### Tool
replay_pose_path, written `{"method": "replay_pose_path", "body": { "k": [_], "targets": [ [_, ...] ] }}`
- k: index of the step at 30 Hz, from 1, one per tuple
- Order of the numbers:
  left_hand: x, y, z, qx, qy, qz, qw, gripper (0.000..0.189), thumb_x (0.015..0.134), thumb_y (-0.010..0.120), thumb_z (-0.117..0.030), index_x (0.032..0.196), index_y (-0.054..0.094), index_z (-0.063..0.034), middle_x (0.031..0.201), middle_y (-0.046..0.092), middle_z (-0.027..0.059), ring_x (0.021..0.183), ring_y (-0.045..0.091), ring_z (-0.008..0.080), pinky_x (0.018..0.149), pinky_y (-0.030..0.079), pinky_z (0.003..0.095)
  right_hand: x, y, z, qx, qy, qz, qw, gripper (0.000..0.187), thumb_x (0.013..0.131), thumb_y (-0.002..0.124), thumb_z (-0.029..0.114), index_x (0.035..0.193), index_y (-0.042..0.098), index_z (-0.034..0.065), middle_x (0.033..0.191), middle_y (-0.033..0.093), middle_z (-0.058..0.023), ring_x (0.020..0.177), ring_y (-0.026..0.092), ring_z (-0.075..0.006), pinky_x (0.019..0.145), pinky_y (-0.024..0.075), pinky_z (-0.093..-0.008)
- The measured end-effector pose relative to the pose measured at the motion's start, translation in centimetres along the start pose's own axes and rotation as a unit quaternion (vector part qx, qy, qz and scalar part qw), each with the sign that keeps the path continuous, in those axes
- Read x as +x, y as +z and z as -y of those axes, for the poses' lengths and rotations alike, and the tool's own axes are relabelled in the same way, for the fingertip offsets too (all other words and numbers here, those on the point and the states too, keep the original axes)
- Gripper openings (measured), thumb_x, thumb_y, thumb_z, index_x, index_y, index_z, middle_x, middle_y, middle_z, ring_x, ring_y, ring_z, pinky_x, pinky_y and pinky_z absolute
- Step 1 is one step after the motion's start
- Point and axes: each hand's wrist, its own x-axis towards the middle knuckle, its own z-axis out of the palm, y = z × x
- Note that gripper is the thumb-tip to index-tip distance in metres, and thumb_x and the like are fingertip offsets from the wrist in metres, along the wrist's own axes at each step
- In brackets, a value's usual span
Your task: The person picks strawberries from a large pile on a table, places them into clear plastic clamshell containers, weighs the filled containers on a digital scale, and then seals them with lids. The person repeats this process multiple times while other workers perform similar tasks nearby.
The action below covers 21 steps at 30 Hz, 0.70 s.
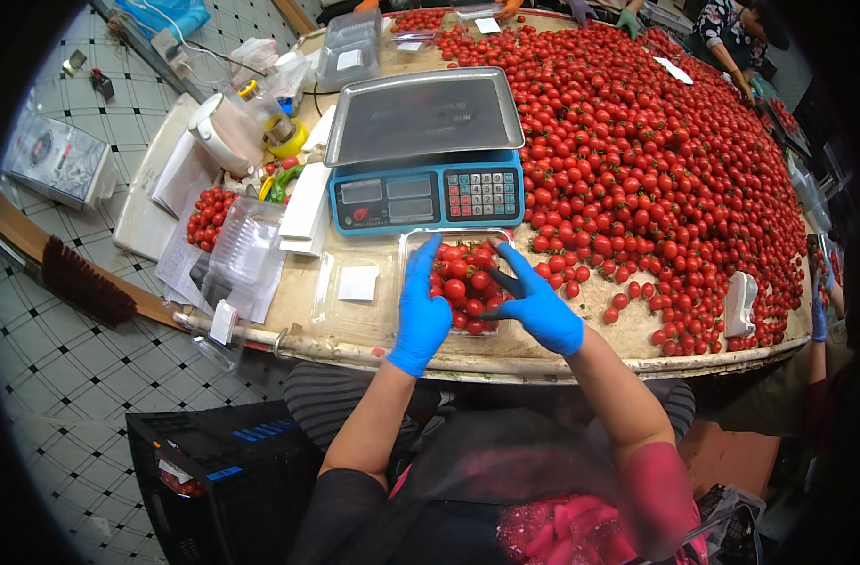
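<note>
My left hand (pixel 423 307), in a blue glove, rests along the left side of a clear plastic clamshell container (pixel 404 247) filled with cherry tomatoes (pixel 455 288). Over the container's right side, my right hand (pixel 536 300) has its fingers spread against the tomatoes; its glove is blue with darkened fingertips. Whether a tomato is between those fingers, I cannot tell. The container's lid (pixel 325 296) lies opened to the left with a white paper slip (pixel 358 283) on it. Just behind stands a blue digital scale (pixel 426 194) with a bare metal pan (pixel 426 116).
A large heap of cherry tomatoes (pixel 635 162) covers the table's right side. Stacked clear containers (pixel 243 236), white boxes (pixel 308 212) and an electric kettle (pixel 225 134) stand left. Co-workers' gloved hands (pixel 628 22) show at the far edge. A black crate (pixel 218 480) stands below left.
</note>
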Motion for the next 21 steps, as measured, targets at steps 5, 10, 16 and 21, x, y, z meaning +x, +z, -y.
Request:
{"method": "replay_pose_path", "body": {
  "k": [5, 10, 16, 21],
  "targets": [
    [-3.0, 6.1, -0.9, 0.016, 0.170, 0.002, 0.985, 0.058, 0.074, 0.047, 0.015, 0.126, 0.063, -0.0059, 0.126, 0.058, 0.0143, 0.122, 0.055, 0.0281, 0.107, 0.042, 0.0398, -3.3, -6.2, 0.6, -0.133, -0.161, -0.122, 0.970, 0.075, 0.077, 0.058, -0.012, 0.146, 0.043, 0.0097, 0.151, 0.041, -0.0085, 0.137, 0.044, -0.0267, 0.102, 0.0503, -0.0418],
    [-3.8, 14.4, -0.9, 0.164, 0.129, 0.151, 0.966, 0.072, 0.088, 0.071, -0.028, 0.148, 0.040, -0.0063, 0.148, 0.037, 0.0254, 0.138, 0.036, 0.0423, 0.114, 0.032, 0.0503, -4.0, -16.6, 1.4, -0.508, -0.276, -0.297, 0.760, 0.057, 0.084, 0.065, 0.000, 0.139, 0.053, 0.0085, 0.143, 0.050, -0.0146, 0.135, 0.047, -0.0298, 0.112, 0.0390, -0.0406],
    [-0.4, 20.2, 1.1, 0.387, 0.083, 0.173, 0.902, 0.110, 0.082, 0.068, -0.063, 0.156, 0.018, 0.0002, 0.160, 0.016, 0.0297, 0.150, 0.013, 0.0456, 0.119, 0.012, 0.0602, -3.5, -20.5, -0.7, -0.703, -0.119, -0.326, 0.621, 0.078, 0.084, 0.074, 0.045, 0.152, 0.041, 0.0240, 0.163, 0.020, -0.0209, 0.144, 0.024, -0.0514, 0.116, 0.0278, -0.0575],
    [-1.6, 19.5, 2.8, 0.370, 0.152, 0.223, 0.889, 0.106, 0.082, 0.066, -0.064, 0.156, 0.023, -0.0031, 0.161, 0.018, 0.0257, 0.151, 0.014, 0.0422, 0.120, 0.008, 0.0601, -6.7, -18.9, -2.0, -0.762, -0.129, -0.229, 0.593, 0.077, 0.083, 0.071, 0.045, 0.151, 0.041, 0.0242, 0.161, 0.022, -0.0232, 0.139, 0.029, -0.0539, 0.116, 0.0255, -0.0591]
  ]
}}
